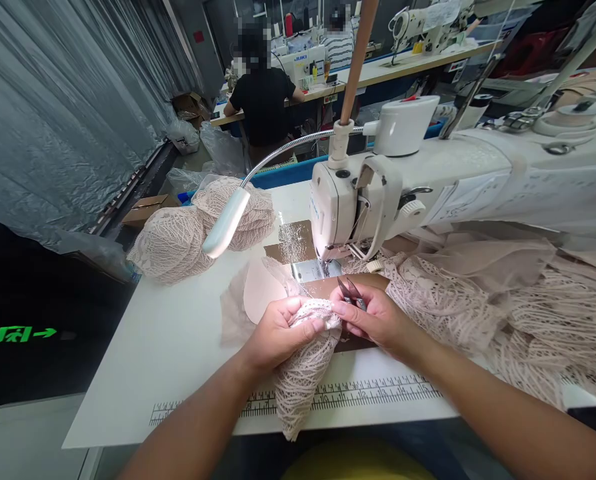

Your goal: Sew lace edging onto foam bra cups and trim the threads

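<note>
A piece of pale pink lace fabric (305,373) hangs from both hands over the table's front edge. My left hand (283,333) is closed on its upper left part, thumb on top. Pinching the lace's upper right edge, my right hand (368,317) also keeps a pair of thread snips (352,293) in its grip, dark blades pointing up and away. Just behind the hands is the sewing machine's needle area (323,267). A smooth beige cup-shaped piece (262,290) with sheer mesh lies left of it on the table.
Stacked lace pieces (171,243) lie at the table's back left, under a gooseneck lamp (227,223). The sewing machine (393,193) fills the right, with heaped lace (528,313) below its arm. A printed ruler (373,393) runs along the front edge. A person (263,100) sits at another table beyond.
</note>
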The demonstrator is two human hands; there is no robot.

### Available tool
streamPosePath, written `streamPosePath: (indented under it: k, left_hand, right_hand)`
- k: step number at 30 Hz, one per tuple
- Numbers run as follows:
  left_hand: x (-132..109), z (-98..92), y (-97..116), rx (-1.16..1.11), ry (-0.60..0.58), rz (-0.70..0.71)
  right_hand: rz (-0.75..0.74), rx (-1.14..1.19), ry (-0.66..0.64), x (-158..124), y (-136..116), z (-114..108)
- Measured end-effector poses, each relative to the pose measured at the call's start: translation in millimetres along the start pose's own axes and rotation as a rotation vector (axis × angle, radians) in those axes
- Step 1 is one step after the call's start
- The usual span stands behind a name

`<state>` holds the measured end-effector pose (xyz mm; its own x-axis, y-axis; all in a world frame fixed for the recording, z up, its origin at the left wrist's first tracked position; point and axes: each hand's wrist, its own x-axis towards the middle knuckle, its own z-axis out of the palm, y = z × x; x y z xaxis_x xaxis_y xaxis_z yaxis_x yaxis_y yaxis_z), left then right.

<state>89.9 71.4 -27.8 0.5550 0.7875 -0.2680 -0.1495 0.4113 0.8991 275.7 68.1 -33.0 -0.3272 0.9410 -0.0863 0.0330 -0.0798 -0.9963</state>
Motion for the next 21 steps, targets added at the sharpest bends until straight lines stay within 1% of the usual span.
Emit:
streamPosePath:
  k: [4, 8, 12, 16, 20, 21]
  left_hand:
    - [1.9, -1.1, -1.2, -0.058, -0.018, -0.024]
    - [1.7, 0.0, -1.1, -0.081, -0.004, -0.022]
    - [-0.6, 1.3, 0.0, -0.082, 0.033, -0.015]
    - [-0.2, -0.1, -1.9, -0.072, 0.043, -0.005]
    - [-0.2, -5.2, -3.4, -0.022, 0.067, 0.013]
    - [-1.3, -7.7, -2.3, 0.013, 0.052, 0.026]
  right_hand:
    - [-0.095, -0.101, 0.016, 1.4, 0.5, -2.3]
    - [-0.143, -0.137, 0.042, 2.5, -0.3, -3.5]
    - [-0.157, -0.145, 0.035, 1.5, -1.7, -3.9]
    - [-0.164, -0.166, 0.042, -0.1, -3.0, -3.0]
    - [-0.184, -0.245, 0.063, -0.5, -4.6, -2.3]
    - [-0.194, -0.285, 0.072, -0.5, -4.5, -3.0]
